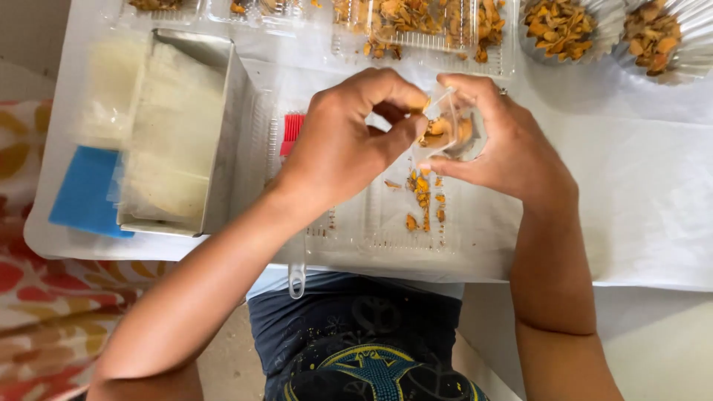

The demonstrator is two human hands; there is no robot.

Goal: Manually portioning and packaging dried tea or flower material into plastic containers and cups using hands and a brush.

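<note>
Right hand (505, 148) grips small clear bag (449, 130) at scene centre, mouth turned toward left hand (345, 145) so it stays open. Left hand's fingertips pinch at the mouth, apparently on orange pieces (434, 130). Clear tray (386, 215) directly below catches crumbs. Metal box (186, 134) of bags sits left.

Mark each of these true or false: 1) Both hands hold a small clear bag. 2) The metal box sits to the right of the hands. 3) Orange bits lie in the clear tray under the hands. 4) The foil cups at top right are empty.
1) True: the left hand and right hand pinch a small clear bag.
2) False: the metal box is to their left.
3) True: orange bits lie in the clear tray.
4) False: the foil cups hold orange-brown pieces.
</note>
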